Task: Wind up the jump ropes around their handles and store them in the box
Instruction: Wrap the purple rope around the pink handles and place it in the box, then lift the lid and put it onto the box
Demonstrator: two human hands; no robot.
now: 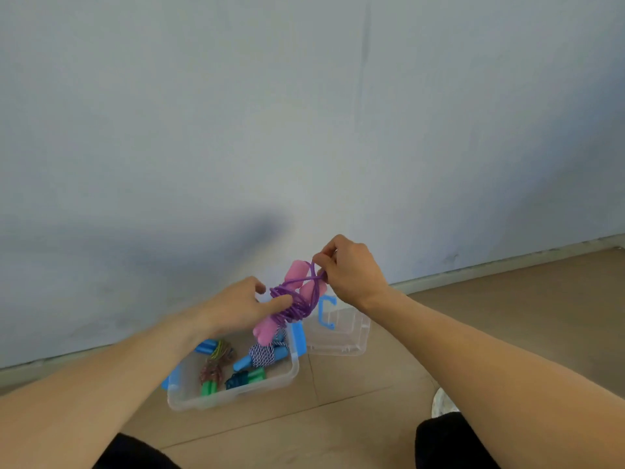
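Two bare forearms nearest camera, person seated on floor [355, 431]. Clear box [189, 397] below hands, open, holding several wound ropes; lid [341, 340] just beside, to right. Left hand [236, 308] grips pink handles [297, 275], finger pressed on purple rope [297, 301] coils. Right hand [351, 269] pinches last loop above bundle. Risk: loop slips from pinch, coils spring loose. Wall close behind; free floor right and front; box partly full, room remains.

No readable text, labels, brands or numbers anywhere: none on the clear plastic box [189, 399], its lid [341, 343], or the pink handles [296, 270].
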